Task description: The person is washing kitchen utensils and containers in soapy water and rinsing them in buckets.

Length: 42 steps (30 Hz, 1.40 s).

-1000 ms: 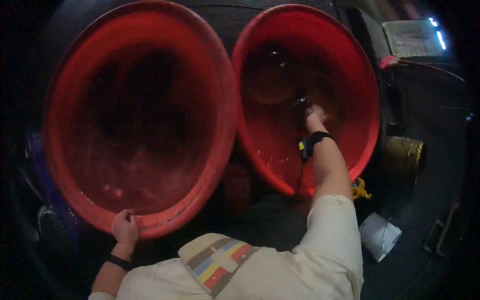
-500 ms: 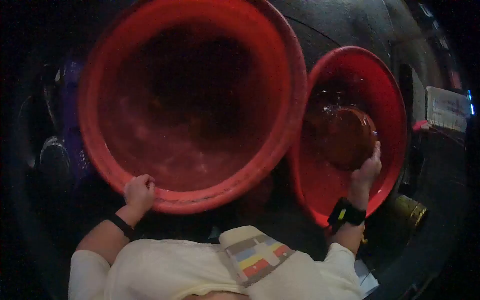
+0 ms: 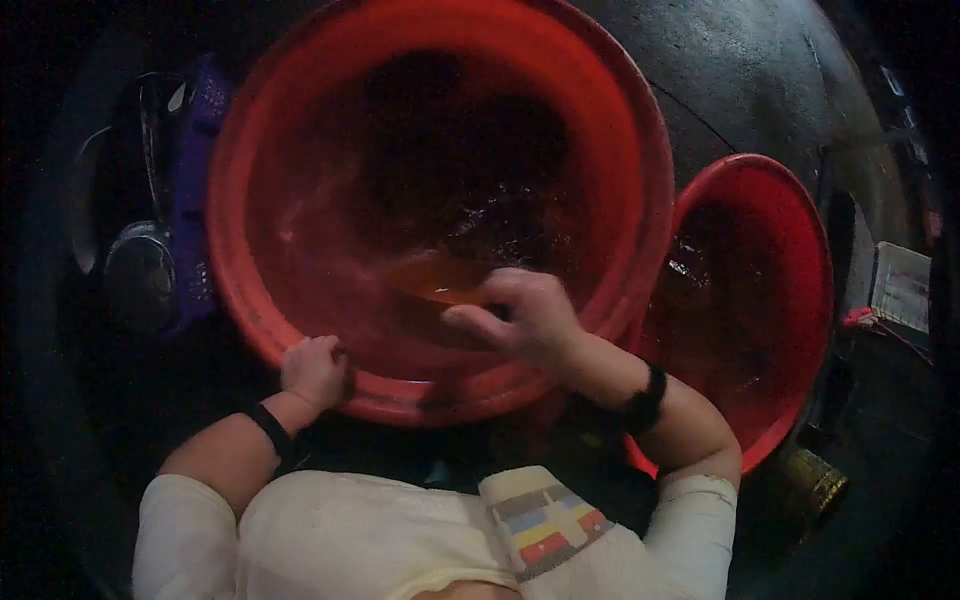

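Note:
My left hand (image 3: 315, 372) is closed over the near left part of the rim of a large round red tub (image 3: 245, 285). The tub holds dark water. Over its near side, my right hand (image 3: 530, 318) grips the edge of a round orange-brown bowl (image 3: 437, 277) between thumb and fingers. The bowl is tilted and partly in the water, so its lower side is hidden. Ripples and glints show in the water just beyond it. A smaller red basin (image 3: 800, 300), also with water in it, stands to the right against the large tub.
At the left are a purple plastic crate (image 3: 196, 190) and a metal pan-like vessel (image 3: 140, 275). A yellowish can (image 3: 815, 482) lies by the basin's near right side. Farther right is a pale rectangular container (image 3: 902, 283) with a pink thing (image 3: 857, 317) beside it. The dark floor looks wet.
My right hand has carried the bowl left from the smaller basin into the large tub, and the bowl is now tilted. My left hand stays on the rim. The view has shifted slightly.

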### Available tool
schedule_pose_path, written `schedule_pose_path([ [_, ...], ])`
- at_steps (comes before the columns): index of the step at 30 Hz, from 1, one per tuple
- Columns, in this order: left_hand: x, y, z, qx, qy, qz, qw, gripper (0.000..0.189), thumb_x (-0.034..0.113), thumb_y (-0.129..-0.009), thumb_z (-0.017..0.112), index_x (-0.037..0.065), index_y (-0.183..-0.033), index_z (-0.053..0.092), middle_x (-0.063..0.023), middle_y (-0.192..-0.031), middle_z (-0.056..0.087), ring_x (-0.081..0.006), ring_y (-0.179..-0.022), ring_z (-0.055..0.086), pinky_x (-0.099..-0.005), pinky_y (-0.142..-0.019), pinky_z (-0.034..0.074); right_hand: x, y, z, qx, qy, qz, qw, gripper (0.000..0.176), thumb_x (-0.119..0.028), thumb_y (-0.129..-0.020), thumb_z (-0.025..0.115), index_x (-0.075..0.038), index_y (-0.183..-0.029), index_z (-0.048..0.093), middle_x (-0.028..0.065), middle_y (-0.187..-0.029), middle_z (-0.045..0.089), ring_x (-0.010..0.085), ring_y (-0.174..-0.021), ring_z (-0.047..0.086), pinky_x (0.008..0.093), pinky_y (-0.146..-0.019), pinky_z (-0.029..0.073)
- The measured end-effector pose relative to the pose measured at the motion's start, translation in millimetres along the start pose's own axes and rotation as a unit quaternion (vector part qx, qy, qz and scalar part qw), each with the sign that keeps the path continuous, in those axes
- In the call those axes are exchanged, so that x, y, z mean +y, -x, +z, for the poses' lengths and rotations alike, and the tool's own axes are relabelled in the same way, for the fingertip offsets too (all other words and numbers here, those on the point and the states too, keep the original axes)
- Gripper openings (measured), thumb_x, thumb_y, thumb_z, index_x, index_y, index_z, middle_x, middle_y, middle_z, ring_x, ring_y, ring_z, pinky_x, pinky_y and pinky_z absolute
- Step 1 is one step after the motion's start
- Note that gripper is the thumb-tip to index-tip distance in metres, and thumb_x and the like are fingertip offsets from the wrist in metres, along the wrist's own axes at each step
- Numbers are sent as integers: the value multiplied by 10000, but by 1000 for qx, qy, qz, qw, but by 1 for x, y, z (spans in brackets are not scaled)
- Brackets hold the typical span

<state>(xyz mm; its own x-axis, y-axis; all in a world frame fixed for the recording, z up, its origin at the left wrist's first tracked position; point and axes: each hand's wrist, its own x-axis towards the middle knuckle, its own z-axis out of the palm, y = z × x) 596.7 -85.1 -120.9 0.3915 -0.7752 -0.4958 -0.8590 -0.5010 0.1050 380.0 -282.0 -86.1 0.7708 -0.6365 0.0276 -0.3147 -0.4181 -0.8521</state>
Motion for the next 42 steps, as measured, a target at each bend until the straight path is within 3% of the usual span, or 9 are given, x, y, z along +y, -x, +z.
schedule_pose_path([
  [8, 6, 0, -8, -27, -5, -37, 999, 166, 205, -721, 527, 114, -828, 614, -93, -837, 603, -286, -851, 540, -401, -747, 418, 28, -25, 48, -164, 80, -2, 983, 155, -202, -730, 582, -72, -805, 621, 138, -832, 573, 319, -825, 535, 407, -727, 439],
  [12, -20, 3, 7, -7, 10, -31, 999, 137, 188, -716, 541, 108, -797, 615, -91, -829, 605, -288, -837, 546, -408, -739, 422, 55, -18, -13, 98, 65, -57, 991, 72, -102, -710, 596, -76, -775, 613, 110, -773, 585, 298, -780, 548, 385, -699, 452],
  [18, -11, 4, 3, -4, 24, -36, 999, 117, 165, -717, 544, 104, -794, 609, -115, -801, 597, -298, -797, 552, -410, -706, 431, 186, 100, -159, 446, 42, 283, 848, 217, -131, -743, 572, 13, -902, 606, 79, -843, 612, 133, -783, 558, 258, -704, 437],
  [22, -4, 6, -1, -11, -3, -33, 999, 111, 164, -720, 541, 109, -788, 609, -121, -788, 595, -306, -787, 553, -416, -703, 429, 223, 167, -157, 296, 248, 476, 790, 404, -172, -703, 597, -6, -1066, 533, 164, -1073, 548, 291, -976, 530, 357, -845, 412],
  [28, -14, 1, 4, -27, -9, -51, 998, 132, 181, -726, 539, 111, -811, 611, -119, -801, 597, -304, -798, 546, -418, -698, 428, 247, 146, -94, 313, 260, 471, 783, 320, -247, -817, 459, -130, -1105, 535, 130, -1158, 509, 314, -1049, 483, 367, -854, 408],
  [29, -15, 1, 5, -29, -6, -52, 998, 137, 185, -729, 536, 110, -815, 611, -119, -805, 598, -303, -801, 547, -419, -699, 428, 288, 162, -92, 177, 319, 365, 856, 318, -238, -844, 388, -128, -1097, 548, 124, -1162, 509, 303, -1088, 458, 382, -885, 389],
  [35, -10, 0, 2, -26, -15, -49, 998, 153, 195, -734, 531, 101, -823, 612, -118, -814, 601, -297, -830, 547, -405, -733, 420, 252, 109, -91, -56, 349, 513, 782, 319, -249, -826, 399, -114, -1074, 549, 158, -1141, 503, 326, -1034, 489, 384, -861, 396],
  [38, -12, -2, 3, -31, -8, -69, 997, 153, 190, -732, 530, 99, -824, 611, -117, -820, 600, -292, -852, 539, -402, -754, 409, 259, 124, -83, -153, 456, 359, 800, 280, -241, -806, 461, -96, -1015, 578, 158, -1072, 547, 324, -1001, 513, 381, -835, 414],
  [42, -9, 0, -1, -33, 4, -63, 997, 153, 187, -733, 523, 99, -823, 611, -118, -833, 600, -293, -857, 535, -406, -751, 408, 208, 119, -84, 167, 283, 292, 898, 286, -259, -794, 520, -49, -976, 585, 132, -1001, 580, 300, -938, 548, 359, -803, 432],
])
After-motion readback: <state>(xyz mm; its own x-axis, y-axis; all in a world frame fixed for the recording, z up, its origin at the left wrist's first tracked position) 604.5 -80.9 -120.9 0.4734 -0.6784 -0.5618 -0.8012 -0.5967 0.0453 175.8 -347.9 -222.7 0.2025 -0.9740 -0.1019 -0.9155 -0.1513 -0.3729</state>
